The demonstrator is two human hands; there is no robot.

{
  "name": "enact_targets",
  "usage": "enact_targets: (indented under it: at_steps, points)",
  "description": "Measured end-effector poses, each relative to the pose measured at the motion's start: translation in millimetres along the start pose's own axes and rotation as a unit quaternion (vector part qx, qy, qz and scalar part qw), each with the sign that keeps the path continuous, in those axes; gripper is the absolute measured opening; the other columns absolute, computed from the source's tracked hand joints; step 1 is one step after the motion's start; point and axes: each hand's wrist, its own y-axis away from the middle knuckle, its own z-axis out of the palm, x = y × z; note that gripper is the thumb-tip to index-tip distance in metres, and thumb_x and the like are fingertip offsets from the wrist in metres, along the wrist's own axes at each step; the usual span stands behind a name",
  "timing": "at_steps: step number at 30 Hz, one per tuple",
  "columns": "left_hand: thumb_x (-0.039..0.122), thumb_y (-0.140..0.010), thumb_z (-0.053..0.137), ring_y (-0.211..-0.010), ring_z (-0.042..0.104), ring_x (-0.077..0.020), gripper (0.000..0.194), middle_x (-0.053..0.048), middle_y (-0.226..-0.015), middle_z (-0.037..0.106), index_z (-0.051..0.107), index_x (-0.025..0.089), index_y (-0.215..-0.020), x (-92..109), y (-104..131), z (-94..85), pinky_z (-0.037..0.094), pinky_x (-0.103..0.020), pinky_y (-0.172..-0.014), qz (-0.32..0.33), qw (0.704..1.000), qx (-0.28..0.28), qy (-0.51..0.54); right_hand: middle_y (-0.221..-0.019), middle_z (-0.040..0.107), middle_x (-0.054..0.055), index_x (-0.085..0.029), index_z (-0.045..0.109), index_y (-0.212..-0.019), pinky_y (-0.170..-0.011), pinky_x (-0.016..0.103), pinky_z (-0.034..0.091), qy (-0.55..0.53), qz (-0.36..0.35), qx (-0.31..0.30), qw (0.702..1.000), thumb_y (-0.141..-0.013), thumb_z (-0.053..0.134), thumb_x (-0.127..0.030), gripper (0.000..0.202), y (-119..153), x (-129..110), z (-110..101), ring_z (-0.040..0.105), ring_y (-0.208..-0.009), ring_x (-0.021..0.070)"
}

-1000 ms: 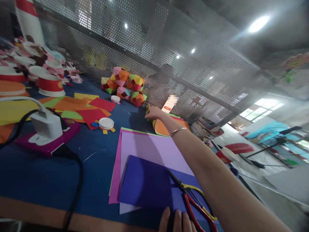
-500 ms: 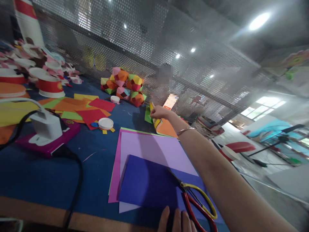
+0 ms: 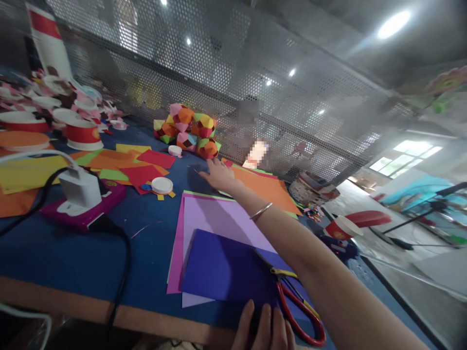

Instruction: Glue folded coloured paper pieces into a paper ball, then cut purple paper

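Reaching across coloured paper: hands and sheets

Right hand (image 3: pixel 219 176): arm stretched far forward, fingers spread flat, palm down on the near-left corner of the orange sheet stack (image 3: pixel 268 187), whose long axis runs away to that hand's right. Left hand (image 3: pixel 263 331): close to the body, fingers resting open on the dark blue sheet (image 3: pixel 226 270). Between the hands: lilac sheet (image 3: pixel 219 216). Right of the left hand: red-handled scissors (image 3: pixel 297 308). Beyond the right hand: folded paper balls (image 3: pixel 188 129).

A blue worktop (image 3: pixel 54 253) with a wooden front edge backs onto a perforated metal screen (image 3: pixel 226 63), under a grey ceiling with one bright lamp (image 3: pixel 392 24), while a window (image 3: pixel 404 155) at the right lets daylight onto a pale floor (image 3: pixel 412 248).
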Motion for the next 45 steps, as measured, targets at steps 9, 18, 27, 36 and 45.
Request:
enact_targets:
  at_steps: [9, 18, 27, 36, 45]
  points:
    - [0.012, -0.095, 0.056, -0.094, 0.069, -0.0179, 0.026, -0.002, -0.086, 0.078, 0.077, 0.022, -0.084, 5.7, -19.6, -14.9, 0.030, -0.047, -0.127, -0.097, 0.995, -0.022, 0.031, -0.150, 0.060, 0.017, -0.015, 0.053, -0.149, -0.115, 0.039, 0.046, -0.263, -0.281, -0.005, 0.923, -0.087, 0.080, -0.031, 0.069, 12.9, -70.8, 26.4, 0.059, -0.137, 0.0278]
    - [0.035, -0.101, 0.049, -0.103, 0.072, -0.0227, 0.031, -0.005, -0.105, 0.081, 0.076, 0.021, -0.109, -5.5, -14.4, -33.2, 0.040, -0.041, -0.118, -0.066, 0.984, -0.150, 0.071, -0.143, 0.063, 0.019, -0.013, 0.054, -0.144, -0.114, 0.044, 0.046, -0.245, -0.242, 0.106, 0.933, -0.085, 0.080, -0.027, 0.066, 43.0, -44.2, 14.5, 0.058, -0.135, 0.0291]
    - [0.037, -0.097, 0.060, -0.125, 0.066, -0.0277, 0.044, -0.007, -0.143, 0.065, 0.056, 0.036, -0.141, -58.9, -81.0, -69.4, 0.061, -0.041, -0.096, -0.453, 0.788, -0.177, 0.376, -0.133, 0.066, 0.015, -0.019, 0.050, -0.145, -0.107, 0.045, 0.051, -0.278, -0.177, 0.220, 0.918, -0.086, 0.080, -0.029, 0.067, 151.1, 22.5, -8.4, 0.064, -0.124, 0.0282]
    - [0.010, -0.088, 0.068, -0.063, 0.065, -0.0122, 0.017, -0.003, -0.067, 0.067, 0.069, 0.013, -0.072, -127.2, -149.8, -12.9, 0.056, -0.025, -0.067, -0.770, 0.370, -0.045, 0.518, -0.135, 0.065, 0.012, -0.026, 0.046, -0.148, -0.106, 0.045, 0.053, -0.334, -0.093, 0.277, 0.896, -0.088, 0.071, -0.018, 0.065, 195.3, 25.3, -7.1, 0.065, -0.122, 0.0261]
    - [-0.003, -0.082, 0.068, -0.061, 0.067, -0.0115, 0.019, -0.003, -0.068, 0.073, 0.069, 0.014, -0.072, -147.5, -153.7, 15.3, 0.055, -0.022, -0.064, -0.738, 0.469, -0.061, 0.482, -0.123, 0.069, 0.014, -0.019, 0.065, -0.120, -0.086, 0.036, 0.058, -0.427, -0.031, 0.292, 0.855, -0.093, 0.070, -0.033, 0.031, 193.0, 51.0, 0.2, 0.069, -0.106, 0.0227]
